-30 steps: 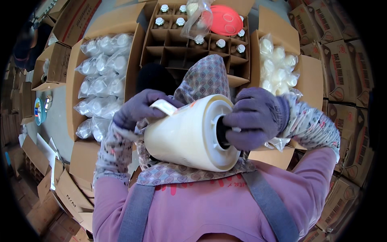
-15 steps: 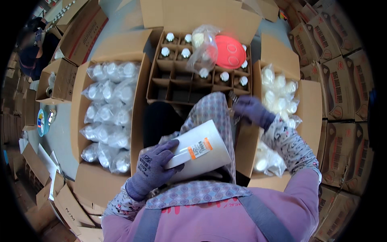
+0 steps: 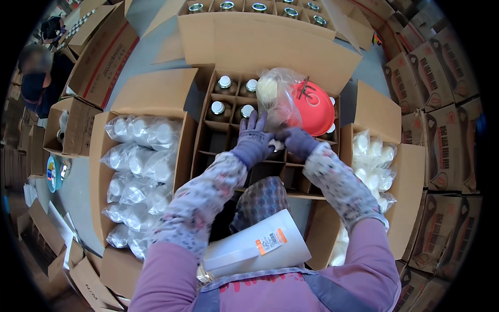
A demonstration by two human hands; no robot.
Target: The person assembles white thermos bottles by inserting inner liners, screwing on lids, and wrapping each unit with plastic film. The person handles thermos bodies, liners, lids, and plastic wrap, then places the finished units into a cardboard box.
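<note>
My left hand (image 3: pixel 253 139), in a grey-purple glove, lies over the divided carton (image 3: pixel 195 156) with fingers stretched out, its thumb beside a small white item (image 3: pixel 277 145). My right hand (image 3: pixel 300 142), in the same kind of glove, is closed next to that item; what its fingers hold is hidden. White-capped bottles (image 3: pixel 224 83) stand in several compartments. A clear plastic bag (image 3: pixel 280 99) with a pale round thing inside and a red round dish (image 3: pixel 317 112) lie over the bottles. Dark metal scissors-like tool (image 3: pixel 306 88) rests on the dish. Across my lap lies a white pitcher (image 3: pixel 270 247) with an orange-and-white label.
Open cartons of bagged white items stand at my left (image 3: pixel 96 156) and right (image 3: pixel 408 177). Another carton with silver-rimmed containers (image 3: pixel 259 7) is beyond. Stacked boxes (image 3: pixel 447 151) line the right side. A person (image 3: pixel 39 78) is at far left.
My left hand has left the pitcher and reached forward into the divided carton. The right hand has moved inward beside it, and the metal tool it held now lies on the red dish.
</note>
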